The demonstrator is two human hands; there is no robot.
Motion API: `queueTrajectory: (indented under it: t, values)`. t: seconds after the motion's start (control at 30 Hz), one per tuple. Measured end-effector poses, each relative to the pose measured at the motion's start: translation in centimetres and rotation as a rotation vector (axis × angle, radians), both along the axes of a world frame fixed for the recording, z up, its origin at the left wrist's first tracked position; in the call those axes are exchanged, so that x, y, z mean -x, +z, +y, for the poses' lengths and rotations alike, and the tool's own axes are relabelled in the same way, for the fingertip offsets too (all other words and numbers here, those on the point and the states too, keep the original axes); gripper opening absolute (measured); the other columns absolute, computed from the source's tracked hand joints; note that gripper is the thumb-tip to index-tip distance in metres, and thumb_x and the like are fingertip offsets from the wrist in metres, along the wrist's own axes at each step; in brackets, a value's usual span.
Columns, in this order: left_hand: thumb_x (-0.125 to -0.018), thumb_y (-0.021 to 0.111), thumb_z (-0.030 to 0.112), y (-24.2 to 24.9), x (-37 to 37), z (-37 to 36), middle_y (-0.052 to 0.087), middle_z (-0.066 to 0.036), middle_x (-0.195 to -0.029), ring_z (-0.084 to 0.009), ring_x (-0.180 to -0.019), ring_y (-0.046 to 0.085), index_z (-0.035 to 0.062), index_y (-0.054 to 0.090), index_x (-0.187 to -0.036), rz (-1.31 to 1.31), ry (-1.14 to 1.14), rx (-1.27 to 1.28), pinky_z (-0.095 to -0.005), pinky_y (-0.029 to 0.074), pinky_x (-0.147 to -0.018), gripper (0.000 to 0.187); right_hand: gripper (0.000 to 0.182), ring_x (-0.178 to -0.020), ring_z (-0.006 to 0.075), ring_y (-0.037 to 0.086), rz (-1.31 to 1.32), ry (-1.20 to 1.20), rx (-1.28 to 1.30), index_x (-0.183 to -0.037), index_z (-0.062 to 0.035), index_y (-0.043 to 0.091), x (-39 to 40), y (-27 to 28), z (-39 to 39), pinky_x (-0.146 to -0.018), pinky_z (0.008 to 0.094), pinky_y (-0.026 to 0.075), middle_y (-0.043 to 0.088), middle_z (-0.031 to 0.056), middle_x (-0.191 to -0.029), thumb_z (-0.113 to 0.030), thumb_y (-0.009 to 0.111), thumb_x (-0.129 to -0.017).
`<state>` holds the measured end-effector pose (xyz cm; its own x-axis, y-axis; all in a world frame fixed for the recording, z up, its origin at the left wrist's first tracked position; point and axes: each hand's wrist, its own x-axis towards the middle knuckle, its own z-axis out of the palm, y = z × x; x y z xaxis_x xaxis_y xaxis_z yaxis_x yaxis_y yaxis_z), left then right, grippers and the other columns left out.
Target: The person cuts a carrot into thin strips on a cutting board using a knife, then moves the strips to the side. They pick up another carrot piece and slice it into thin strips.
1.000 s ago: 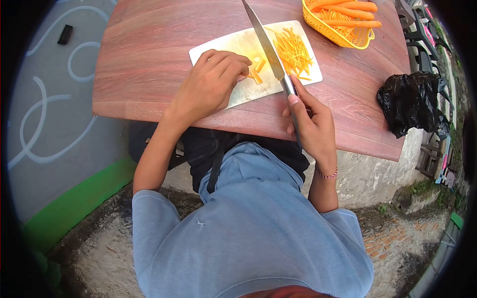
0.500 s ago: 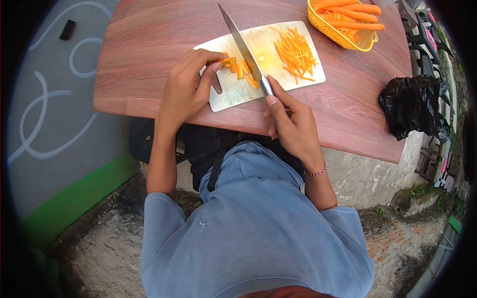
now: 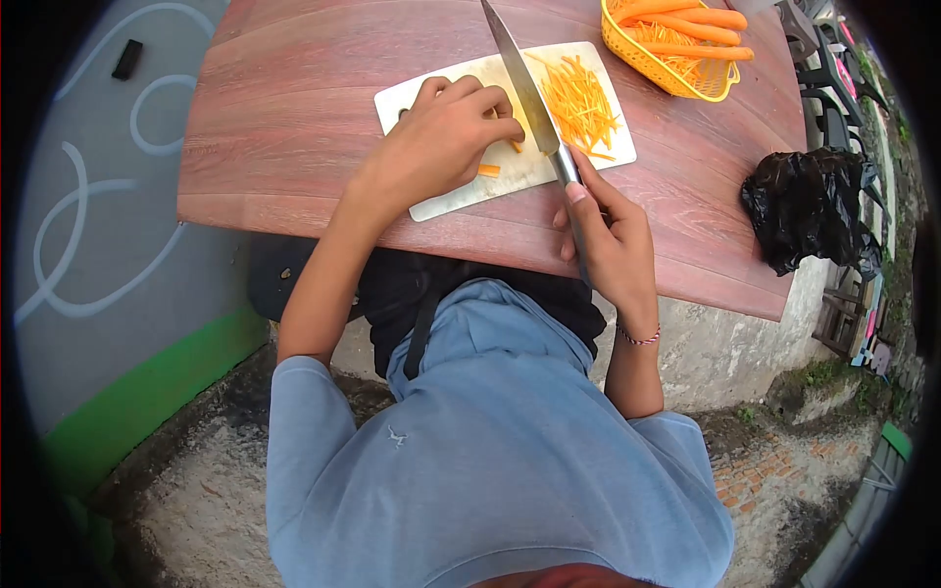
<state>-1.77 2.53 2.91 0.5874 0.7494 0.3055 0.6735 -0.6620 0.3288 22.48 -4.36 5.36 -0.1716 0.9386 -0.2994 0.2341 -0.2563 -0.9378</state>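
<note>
My left hand [image 3: 439,137] reaches over the left half of a white cutting board [image 3: 453,202], its fingers bent and apart above cut carrot pieces [image 3: 489,171]. The hand covers most of these pieces, and the undersides of its fingertips are hidden. In my right hand [image 3: 619,240] is a kitchen knife [image 3: 526,83], gripped by the metal handle, with its blade slanting up and left across the board. Right of the blade lies a pile of thin carrot strips [image 3: 580,106].
A yellow plastic basket [image 3: 642,61] with whole carrots [image 3: 702,31] and shredded carrot stands at the back right of the wooden table [image 3: 279,132]. Near the right edge sits a black plastic bag [image 3: 809,211]. Dark chairs [image 3: 828,78] stand beyond.
My left hand has moved right across the board and turned palm down over the carrot pieces. The knife and my right hand have shifted right, nearer the strips.
</note>
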Motion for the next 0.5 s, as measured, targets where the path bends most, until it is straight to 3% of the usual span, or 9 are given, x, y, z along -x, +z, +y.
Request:
queueTrajectory:
  t: [0.27,0.33,0.43,0.5]
  values:
    - [-0.087,0.072,0.004,-1.4,0.5,0.2,0.075,-0.004,-0.110,-0.0254,-0.113,0.066,0.0129,0.080,-0.109,-0.090,-0.012,-0.078,-0.0412,0.045,-0.104,0.025,0.047,-0.060,0.0055,0.056,0.030,0.004,-0.006,-0.155,-0.0069,0.057,0.4,-0.2,-0.1,-0.056,0.0253,0.048,0.063,-0.0004,-0.077,-0.017,0.061,-0.109]
    - [-0.083,0.074,-0.004,-1.3,0.3,0.1,0.076,-0.006,-0.108,-0.0277,-0.108,0.068,0.0067,0.079,-0.107,-0.200,0.010,-0.122,-0.0417,0.050,-0.100,0.027,0.047,-0.060,0.0055,0.056,0.027,0.000,-0.016,-0.154,-0.0068,0.058,0.5,-0.3,-0.1,-0.057,0.0254,0.048,0.063,-0.0010,-0.076,-0.017,0.062,-0.108]
    - [-0.084,0.074,0.000,-0.4,0.7,-0.5,0.077,-0.005,-0.109,-0.0275,-0.106,0.069,0.0075,0.078,-0.106,-0.252,0.074,-0.174,-0.0424,0.050,-0.098,0.024,0.046,-0.062,0.0064,0.058,-0.031,-0.021,-0.089,-0.149,-0.0045,0.063,0.4,-0.6,-0.1,-0.059,0.0271,0.049,0.068,0.0049,-0.073,-0.016,0.069,-0.104]
    - [-0.082,0.075,-0.001,0.7,1.2,-1.6,0.076,-0.005,-0.109,-0.0274,-0.105,0.069,0.0068,0.077,-0.105,-0.327,0.136,-0.174,-0.0420,0.051,-0.097,0.024,0.043,-0.061,0.0108,0.061,-0.148,0.016,-0.329,-0.140,-0.0020,0.069,0.2,-1.0,-0.1,-0.060,0.0290,0.050,0.071,0.0141,-0.075,-0.014,0.075,-0.099]
